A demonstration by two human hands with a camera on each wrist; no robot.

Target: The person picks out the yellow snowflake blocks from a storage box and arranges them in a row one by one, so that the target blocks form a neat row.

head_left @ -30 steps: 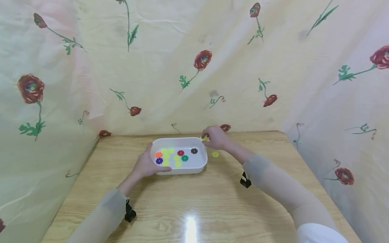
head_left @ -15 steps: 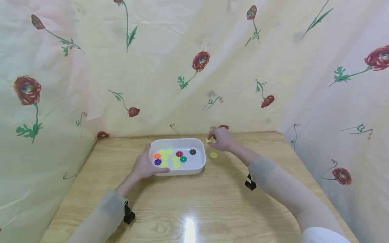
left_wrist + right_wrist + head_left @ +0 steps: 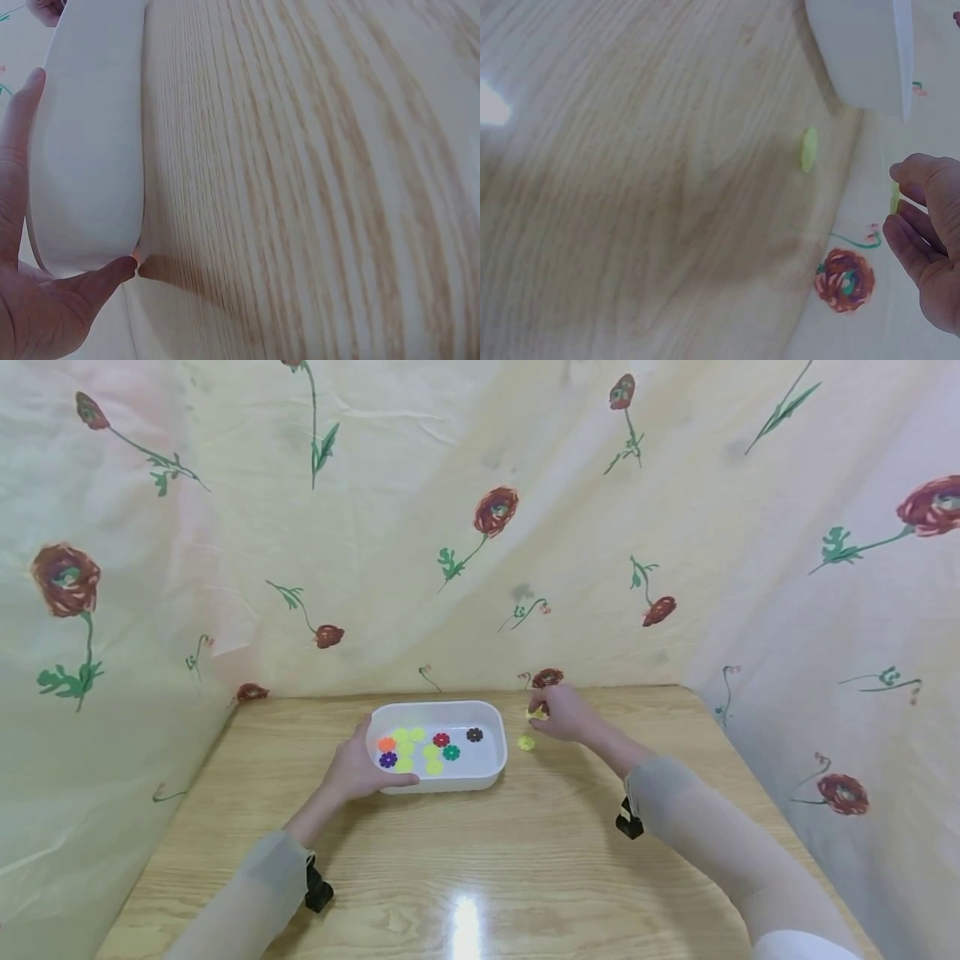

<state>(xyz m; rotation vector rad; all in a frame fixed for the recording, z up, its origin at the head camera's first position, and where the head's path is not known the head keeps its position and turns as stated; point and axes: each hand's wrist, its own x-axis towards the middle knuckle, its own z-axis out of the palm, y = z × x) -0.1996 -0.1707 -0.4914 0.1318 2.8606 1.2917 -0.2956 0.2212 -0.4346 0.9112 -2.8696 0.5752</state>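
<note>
A white plastic container [image 3: 442,786] sits on the table with several flower-shaped plastic discs inside: yellow ones [image 3: 433,767], plus orange, purple, red, green [image 3: 451,752] and dark brown ones. My left hand [image 3: 352,770] grips its left end, the thumb along the front wall and the fingers at the far side. Right of the container, my right hand [image 3: 567,714] pinches a yellow flower disc [image 3: 895,197] between thumb and fingers, raised above the table. Another yellow disc [image 3: 526,742] lies on the wood below that hand, just outside the container's right end.
The wood-grain table [image 3: 450,860] reaches to a flowered cloth [image 3: 390,543] hanging behind and at both sides. Near the front edge, light glares off the tabletop [image 3: 466,927]. A black clip [image 3: 318,889] hangs under the left wrist and another [image 3: 629,820] under the right.
My right hand has moved rightward, away from the container's rim, with the yellow disc still pinched. The left hand keeps its hold on the container, and the discs inside lie the same.
</note>
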